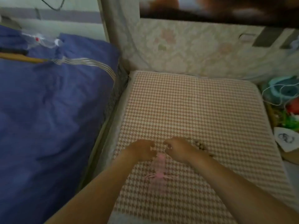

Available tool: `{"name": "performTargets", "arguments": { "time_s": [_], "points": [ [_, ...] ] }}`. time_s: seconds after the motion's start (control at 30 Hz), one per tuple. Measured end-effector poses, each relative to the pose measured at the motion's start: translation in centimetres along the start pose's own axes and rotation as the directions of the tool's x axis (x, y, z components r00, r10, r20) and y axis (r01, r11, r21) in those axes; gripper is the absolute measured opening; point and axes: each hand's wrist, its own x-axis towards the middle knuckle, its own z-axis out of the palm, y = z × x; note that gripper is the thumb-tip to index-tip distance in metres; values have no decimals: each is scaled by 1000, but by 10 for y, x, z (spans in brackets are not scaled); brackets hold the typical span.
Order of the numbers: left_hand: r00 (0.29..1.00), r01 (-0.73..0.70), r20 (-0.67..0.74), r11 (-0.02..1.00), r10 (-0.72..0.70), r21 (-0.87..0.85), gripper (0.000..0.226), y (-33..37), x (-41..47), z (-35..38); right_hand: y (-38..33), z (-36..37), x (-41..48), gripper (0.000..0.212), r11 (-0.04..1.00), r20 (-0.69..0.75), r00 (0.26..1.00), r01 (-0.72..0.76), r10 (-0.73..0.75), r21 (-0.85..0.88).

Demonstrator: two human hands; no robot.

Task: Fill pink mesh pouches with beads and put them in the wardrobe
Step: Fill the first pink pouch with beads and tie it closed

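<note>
A pink mesh pouch [159, 170] lies on a houndstooth cushion [194, 110], its pink drawstrings spread at the near end. My left hand [142, 148] and my right hand [178, 148] sit side by side at the pouch's far end, fingers curled and pinching its mouth. A small heap of dark beads [201, 145] lies on the cushion just right of my right hand. The frame is blurred, so the pouch's contents cannot be made out.
A blue quilt [48, 118] covers the bed on the left. Floral padding [202, 50] rises behind the cushion. At the right edge sit teal yarn [281, 91], red and green items [291, 115] and a white card [286, 139].
</note>
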Motion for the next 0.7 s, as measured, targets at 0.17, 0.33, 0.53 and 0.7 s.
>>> {"name": "performTargets", "arguments": {
  "time_s": [0.17, 0.33, 0.53, 0.7],
  "points": [
    [996, -25, -86, 999, 21, -44, 34, -24, 38, 47, 22, 37, 38, 39, 1000, 0, 1000, 4, -4, 0],
    [950, -133, -283, 991, 130, 12, 17, -39, 59, 64, 43, 60, 55, 8, 996, -106, 992, 73, -67, 49],
    [880, -215, -416, 973, 230, 82, 14, -41, 53, 79, 47, 75, 45, 16, 990, -195, 972, 139, -131, 30],
    [840, -227, -509, 974, 190, -11, 14, -31, 20, 91, 36, 85, 11, 17, 986, -372, 924, 131, -84, 103]
  ]
}}
